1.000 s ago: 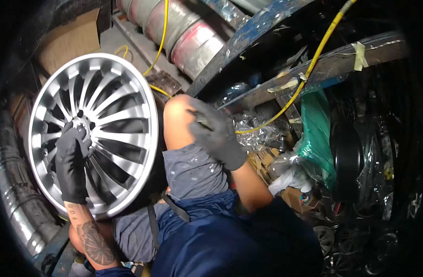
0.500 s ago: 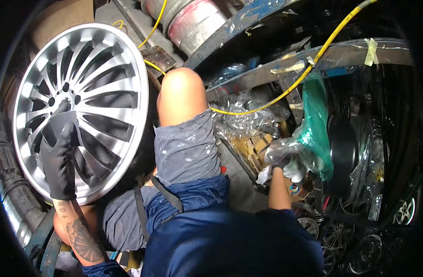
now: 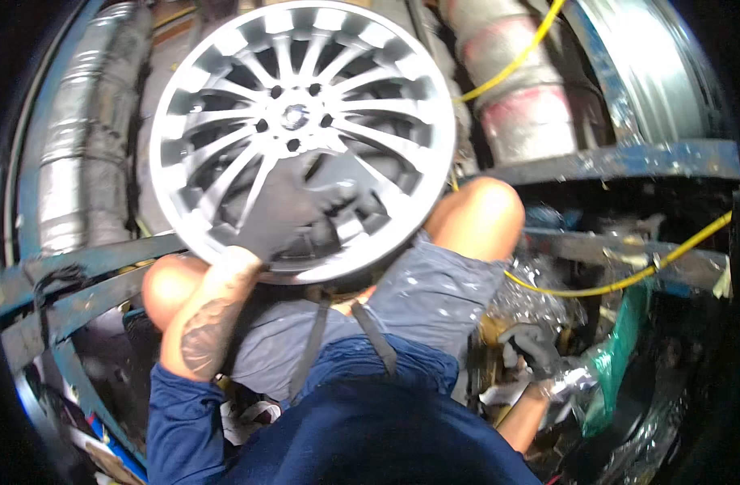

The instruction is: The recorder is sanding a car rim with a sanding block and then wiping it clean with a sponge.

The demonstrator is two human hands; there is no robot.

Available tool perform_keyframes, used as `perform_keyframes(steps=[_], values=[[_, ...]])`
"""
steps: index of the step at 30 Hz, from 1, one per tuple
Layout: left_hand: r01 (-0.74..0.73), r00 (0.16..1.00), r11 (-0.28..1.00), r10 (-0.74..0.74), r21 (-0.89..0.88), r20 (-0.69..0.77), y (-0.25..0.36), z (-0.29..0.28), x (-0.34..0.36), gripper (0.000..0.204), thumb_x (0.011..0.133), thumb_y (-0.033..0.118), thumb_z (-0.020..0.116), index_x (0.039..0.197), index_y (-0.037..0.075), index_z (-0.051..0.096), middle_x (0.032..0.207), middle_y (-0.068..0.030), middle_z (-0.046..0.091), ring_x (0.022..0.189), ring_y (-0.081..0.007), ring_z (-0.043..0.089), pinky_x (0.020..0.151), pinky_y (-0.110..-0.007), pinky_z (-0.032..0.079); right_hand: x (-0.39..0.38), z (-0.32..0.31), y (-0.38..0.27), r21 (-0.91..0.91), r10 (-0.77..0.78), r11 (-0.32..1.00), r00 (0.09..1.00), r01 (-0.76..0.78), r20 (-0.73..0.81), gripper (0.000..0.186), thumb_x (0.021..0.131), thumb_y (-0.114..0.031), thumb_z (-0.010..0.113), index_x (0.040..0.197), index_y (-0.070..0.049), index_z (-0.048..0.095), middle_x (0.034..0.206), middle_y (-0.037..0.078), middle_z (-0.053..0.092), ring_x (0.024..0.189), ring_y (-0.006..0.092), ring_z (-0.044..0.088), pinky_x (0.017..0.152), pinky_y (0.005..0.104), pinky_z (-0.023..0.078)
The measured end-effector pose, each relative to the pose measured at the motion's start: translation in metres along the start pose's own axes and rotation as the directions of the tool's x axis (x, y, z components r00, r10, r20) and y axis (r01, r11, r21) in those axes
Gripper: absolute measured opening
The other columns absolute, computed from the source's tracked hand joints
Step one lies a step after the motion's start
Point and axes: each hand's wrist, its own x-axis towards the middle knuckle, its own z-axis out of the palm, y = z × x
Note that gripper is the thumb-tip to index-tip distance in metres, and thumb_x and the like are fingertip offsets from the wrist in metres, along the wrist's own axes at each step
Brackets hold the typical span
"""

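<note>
A large silver multi-spoke wheel rim point(image 3: 418, 74) leans between my knees, its face toward me. Over its lower spokes is my left hand point(image 3: 283, 208) in a black glove, smeared by motion. That hand is closed on a dark grey sheet point(image 3: 344, 174), which lies against the spokes below the hub. Low on the right, my right hand point(image 3: 538, 349), also in a dark glove, is held beside crumpled clear plastic and a green plastic bag point(image 3: 620, 360). Its fingers are curled, and what is within them cannot be made out.
Blue metal frame bars point(image 3: 628, 159) cross on the right, with another bar point(image 3: 87, 263) at left. A yellow hose point(image 3: 620, 283) loops over the right side. Stacked wheel barrels point(image 3: 515, 81) stand behind. Clear plastic wrap point(image 3: 540, 293) lies beside my right knee.
My view has swung left, so the rim now sits nearer the middle. My right hand has come out from among the plastic and shows more fully. The left hand still holds the dark sheet.
</note>
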Motion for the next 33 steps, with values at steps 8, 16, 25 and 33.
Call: perform_keyframes(steps=[8,16,25,33], values=[[-0.102,0.995,0.959,0.093,-0.265,-0.047,0.010,-0.004,0.007,0.042,0.082,0.023,0.082,0.117,0.003,0.069,0.093,-0.0085,0.074,0.083,-0.0166,0.069,0.079,-0.033,0.055,0.113,0.148,-0.156,0.017,-0.629,0.773,0.771,0.634,-0.099,0.036,0.098,-0.020,0.065,0.128,0.000,0.063,0.098,0.005,0.070,0.081,0.0096,0.064,0.066,0.0238,0.052],[-0.171,0.985,0.955,0.172,-0.242,-0.016,0.023,-0.018,0.018,0.038,0.078,0.020,0.083,0.110,0.004,0.071,0.094,-0.0114,0.074,0.084,-0.0151,0.069,0.077,-0.031,0.054,0.153,0.200,-0.196,0.280,-0.680,0.627,0.686,0.727,-0.258,0.020,0.098,-0.018,0.070,0.103,0.001,0.067,0.083,0.005,0.069,0.072,0.0086,0.063,0.067,0.0228,0.051],[-0.118,0.991,0.918,0.132,-0.379,0.009,-0.003,-0.011,0.029,0.050,0.082,0.038,0.078,0.115,0.001,0.069,0.101,-0.0228,0.071,0.093,-0.0336,0.069,0.087,-0.040,0.052,0.161,0.203,-0.201,0.217,-0.727,0.555,0.596,0.803,-0.341,0.025,0.102,-0.016,0.061,0.117,0.004,0.064,0.087,0.005,0.069,0.075,0.0084,0.062,0.070,0.0232,0.050],[-0.265,0.952,0.962,0.252,-0.057,-0.171,0.001,-0.004,0.028,0.033,0.090,0.037,0.070,0.114,0.015,0.070,0.098,-0.0127,0.072,0.096,-0.0321,0.070,0.084,-0.045,0.053,0.169,0.186,-0.212,0.165,-0.715,0.646,0.666,0.745,-0.210,0.048,0.110,-0.031,0.045,0.140,0.006,0.052,0.131,0.014,0.064,0.114,0.0194,0.062,0.097,0.0341,0.051]])
